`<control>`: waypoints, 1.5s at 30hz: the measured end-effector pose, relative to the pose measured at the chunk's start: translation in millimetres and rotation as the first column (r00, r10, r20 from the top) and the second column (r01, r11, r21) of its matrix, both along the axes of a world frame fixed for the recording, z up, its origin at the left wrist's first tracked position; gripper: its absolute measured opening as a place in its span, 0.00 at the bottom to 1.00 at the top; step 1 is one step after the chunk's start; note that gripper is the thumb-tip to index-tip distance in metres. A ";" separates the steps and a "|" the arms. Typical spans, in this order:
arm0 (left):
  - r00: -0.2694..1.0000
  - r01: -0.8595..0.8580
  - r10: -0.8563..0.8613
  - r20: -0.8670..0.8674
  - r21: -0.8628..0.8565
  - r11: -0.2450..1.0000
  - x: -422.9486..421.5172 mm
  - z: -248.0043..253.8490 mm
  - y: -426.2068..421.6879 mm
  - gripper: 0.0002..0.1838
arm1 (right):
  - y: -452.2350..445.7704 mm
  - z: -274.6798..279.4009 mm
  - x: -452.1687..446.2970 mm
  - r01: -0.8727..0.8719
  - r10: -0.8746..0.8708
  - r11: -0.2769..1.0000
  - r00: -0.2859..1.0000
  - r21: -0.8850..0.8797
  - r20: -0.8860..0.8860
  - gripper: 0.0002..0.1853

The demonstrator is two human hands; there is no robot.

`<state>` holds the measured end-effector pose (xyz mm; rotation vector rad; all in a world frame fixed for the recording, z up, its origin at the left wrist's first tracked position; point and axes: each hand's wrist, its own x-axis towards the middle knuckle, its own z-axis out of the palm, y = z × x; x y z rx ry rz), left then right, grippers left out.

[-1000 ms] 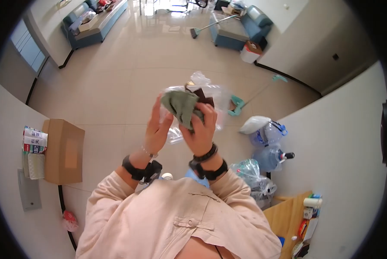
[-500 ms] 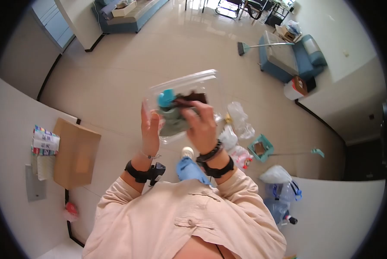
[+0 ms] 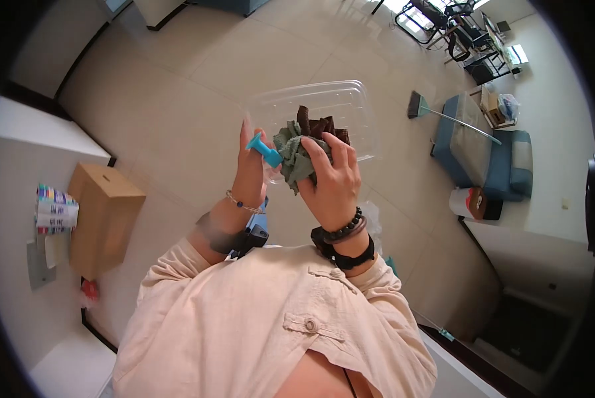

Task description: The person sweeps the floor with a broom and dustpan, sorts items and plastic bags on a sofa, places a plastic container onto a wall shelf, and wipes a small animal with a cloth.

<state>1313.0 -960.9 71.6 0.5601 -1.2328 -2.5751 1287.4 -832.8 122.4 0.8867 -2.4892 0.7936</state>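
Note:
In front of me is a clear plastic container (image 3: pixel 360 99), tilted over the floor. My left hand (image 3: pixel 249 159) grips its left side, with the fingers partly hidden behind it. My right hand (image 3: pixel 335 176) is closed on a crumpled grey-green cloth (image 3: pixel 296 159), fingertips pressed into its folds. A dark brown cloth (image 3: pixel 320 125) is bunched beyond those fingers, within the container's outline. Between the hands, beside the green cloth, lies a small turquoise plastic piece (image 3: pixel 265 151) with a flared end; its kind I cannot make out.
To the left stands a cardboard box (image 3: pixel 105 215) beside a colourful printed package (image 3: pixel 57 211). On the right are a blue sofa (image 3: pixel 466 142), a broom (image 3: pixel 460 123) and a white bin (image 3: pixel 466 203). Chairs (image 3: pixel 430 16) stand at the far right. A clear bag (image 3: pixel 371 219) shows behind my right wrist.
My view has turned, shifting the room's furniture. The turquoise piece now shows its side, and the green cloth is more bunched. Most floor bags are now hidden behind my right arm and body.

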 end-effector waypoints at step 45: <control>0.963 -0.247 0.213 -0.167 -0.863 0.440 -1111.4 -11.5 -357.3 0.35 | -323.8 -0.3 -1154.9 -0.210 0.181 0.959 0.971 0.192 0.158 0.10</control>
